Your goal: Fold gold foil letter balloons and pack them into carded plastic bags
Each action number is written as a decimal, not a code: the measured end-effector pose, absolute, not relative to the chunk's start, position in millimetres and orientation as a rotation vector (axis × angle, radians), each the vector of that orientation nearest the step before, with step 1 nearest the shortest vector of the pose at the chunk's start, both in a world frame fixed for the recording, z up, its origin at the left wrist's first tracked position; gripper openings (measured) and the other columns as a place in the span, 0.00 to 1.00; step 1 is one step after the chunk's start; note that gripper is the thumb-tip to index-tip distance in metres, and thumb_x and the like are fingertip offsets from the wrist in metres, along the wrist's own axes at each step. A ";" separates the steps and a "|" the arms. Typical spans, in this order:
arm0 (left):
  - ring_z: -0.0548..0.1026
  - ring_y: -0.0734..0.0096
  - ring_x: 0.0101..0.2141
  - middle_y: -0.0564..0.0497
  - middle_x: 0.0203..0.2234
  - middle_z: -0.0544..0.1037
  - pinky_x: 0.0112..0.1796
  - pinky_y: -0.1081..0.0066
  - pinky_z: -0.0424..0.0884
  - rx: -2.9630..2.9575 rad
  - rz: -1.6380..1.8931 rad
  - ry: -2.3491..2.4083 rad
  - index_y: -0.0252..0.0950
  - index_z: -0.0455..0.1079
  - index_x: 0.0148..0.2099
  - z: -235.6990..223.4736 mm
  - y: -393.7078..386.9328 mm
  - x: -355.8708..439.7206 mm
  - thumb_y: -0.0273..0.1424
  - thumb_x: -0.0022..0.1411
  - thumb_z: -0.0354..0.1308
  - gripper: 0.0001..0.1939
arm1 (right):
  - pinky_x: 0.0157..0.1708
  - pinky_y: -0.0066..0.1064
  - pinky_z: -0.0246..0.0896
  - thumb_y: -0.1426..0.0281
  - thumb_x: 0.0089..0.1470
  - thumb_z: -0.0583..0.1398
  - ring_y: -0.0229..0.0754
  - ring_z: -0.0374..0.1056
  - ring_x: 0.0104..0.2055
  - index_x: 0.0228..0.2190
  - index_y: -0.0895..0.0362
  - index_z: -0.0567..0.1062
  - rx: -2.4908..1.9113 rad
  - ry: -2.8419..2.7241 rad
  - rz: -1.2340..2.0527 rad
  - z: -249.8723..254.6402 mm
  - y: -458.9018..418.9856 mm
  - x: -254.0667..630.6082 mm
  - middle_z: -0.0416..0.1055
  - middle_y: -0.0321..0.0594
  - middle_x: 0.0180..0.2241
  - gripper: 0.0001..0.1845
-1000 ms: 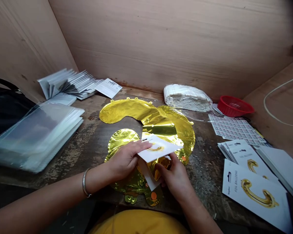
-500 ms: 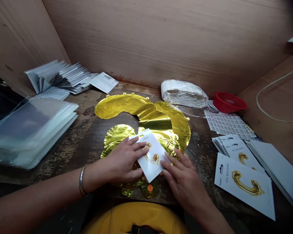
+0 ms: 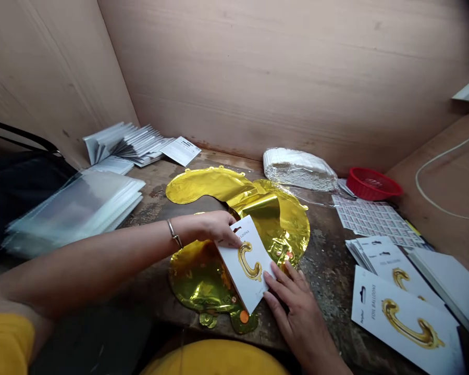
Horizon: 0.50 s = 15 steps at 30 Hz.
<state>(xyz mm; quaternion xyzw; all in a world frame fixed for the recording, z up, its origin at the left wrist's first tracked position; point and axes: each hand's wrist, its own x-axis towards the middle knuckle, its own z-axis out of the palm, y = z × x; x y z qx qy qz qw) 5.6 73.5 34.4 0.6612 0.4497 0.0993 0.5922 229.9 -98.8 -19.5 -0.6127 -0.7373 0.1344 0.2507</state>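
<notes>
A white packaging card [image 3: 234,271] printed "BALLOONS" with a gold letter C lies tilted over flat gold foil balloons [image 3: 199,284]. My left hand [image 3: 222,227] grips the card's upper left edge, thumb on the printed face and fingers hidden beneath. Along the lower right edge of the card rest the fingertips of my right hand [image 3: 297,304], its fingers stretched out and spread. The foil curves behind and to the left of the card, and an orange round sticker [image 3: 244,316] shows near its lower end.
Clear plastic bags [image 3: 97,200] are stacked at left, with folded cards [image 3: 140,146] behind. At right lie printed cards [image 3: 408,325], a sticker sheet [image 3: 375,219] and a red basket [image 3: 373,185]. A plastic-wrapped white bundle [image 3: 299,169] sits by the back wall [image 3: 258,78].
My left hand has gone from lying flat on the card to gripping its upper left edge. The card's printed face is more exposed. The view has shifted.
</notes>
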 end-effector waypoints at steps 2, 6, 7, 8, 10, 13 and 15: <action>0.78 0.62 0.27 0.49 0.27 0.81 0.26 0.72 0.71 1.491 0.286 0.991 0.36 0.77 0.31 42.1 61.1 2.2 0.36 0.42 0.68 0.12 | 0.61 0.56 0.50 0.61 0.56 0.61 0.56 0.52 0.65 0.51 0.50 0.75 -1.644 -1.673 0.498 -14.2 -97.1 228.8 0.62 0.44 0.61 0.21; 0.78 0.62 0.34 0.46 0.35 0.81 0.33 0.69 0.73 1.361 0.542 0.836 0.33 0.75 0.40 48.9 31.0 -8.4 0.39 0.50 0.66 0.17 | 0.48 0.46 0.67 0.54 0.57 0.58 0.54 0.69 0.51 0.55 0.53 0.69 -1.372 -1.118 1.235 5.9 -87.7 217.3 0.70 0.50 0.54 0.28; 0.78 0.62 0.35 0.46 0.35 0.80 0.34 0.69 0.73 1.325 0.609 0.827 0.33 0.75 0.39 46.5 24.6 -10.3 0.39 0.51 0.65 0.17 | 0.45 0.43 0.69 0.53 0.58 0.57 0.53 0.71 0.48 0.52 0.55 0.71 -1.318 -1.113 1.367 11.7 -85.1 213.8 0.74 0.50 0.49 0.26; 0.77 0.62 0.35 0.46 0.35 0.80 0.35 0.69 0.73 1.300 0.668 0.847 0.33 0.74 0.40 42.5 19.0 -11.8 0.39 0.52 0.65 0.16 | 0.43 0.41 0.69 0.52 0.58 0.56 0.53 0.72 0.44 0.48 0.56 0.75 -1.325 -1.158 1.403 17.1 -82.7 211.1 0.76 0.50 0.45 0.25; 0.77 0.63 0.37 0.46 0.37 0.78 0.38 0.67 0.73 1.270 0.769 0.956 0.33 0.72 0.46 31.9 9.9 -13.9 0.37 0.54 0.64 0.19 | 0.38 0.38 0.69 0.50 0.56 0.58 0.52 0.73 0.37 0.35 0.59 0.79 -1.479 -1.307 1.232 26.0 -78.8 209.9 0.78 0.48 0.34 0.24; 0.74 0.61 0.43 0.42 0.46 0.74 0.42 0.63 0.73 1.334 0.925 1.179 0.34 0.63 0.59 22.3 -0.1 -17.6 0.36 0.54 0.64 0.31 | 0.34 0.37 0.69 0.48 0.52 0.60 0.51 0.71 0.31 0.28 0.59 0.79 -1.674 -1.372 0.979 32.1 -74.3 218.7 0.77 0.47 0.29 0.25; 0.72 0.59 0.47 0.41 0.50 0.71 0.46 0.59 0.71 1.548 1.050 1.287 0.36 0.63 0.59 26.9 -2.9 -20.8 0.37 0.57 0.62 0.28 | 0.35 0.39 0.69 0.48 0.54 0.58 0.52 0.71 0.32 0.34 0.59 0.79 -1.645 -1.308 1.107 31.5 -72.1 225.9 0.78 0.48 0.32 0.27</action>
